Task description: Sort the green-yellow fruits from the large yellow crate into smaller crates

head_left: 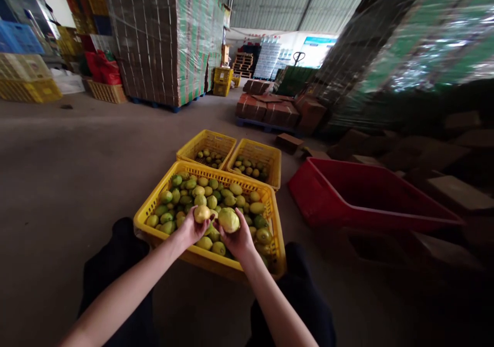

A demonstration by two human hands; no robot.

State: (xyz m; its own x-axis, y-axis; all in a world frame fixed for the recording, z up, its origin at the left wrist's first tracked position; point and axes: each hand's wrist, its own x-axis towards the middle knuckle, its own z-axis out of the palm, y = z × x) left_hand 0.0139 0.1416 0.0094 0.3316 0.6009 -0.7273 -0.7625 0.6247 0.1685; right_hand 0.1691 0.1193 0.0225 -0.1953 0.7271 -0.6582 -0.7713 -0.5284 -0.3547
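Observation:
My left hand (195, 230) is closed around a small yellow lemon (201, 214). In my right hand (240, 240) rests a larger, bumpy yellow-green lemon (229, 220), with the fingers curled about it. Both hands hang close together over a big yellow plastic crate (278, 234), a small gap between them. Below them the crate holds many green and yellow lemons (235, 188), partly hidden by my hands and forearms.
Behind the big crate stand two smaller yellow crates, a left one (187, 149) and a right one (275, 157), each with lemons at the bottom. A red tub (320, 198) sits to the right. Flattened cardboard (266, 111) and wrapped pallet stacks (146, 38) stand farther back.

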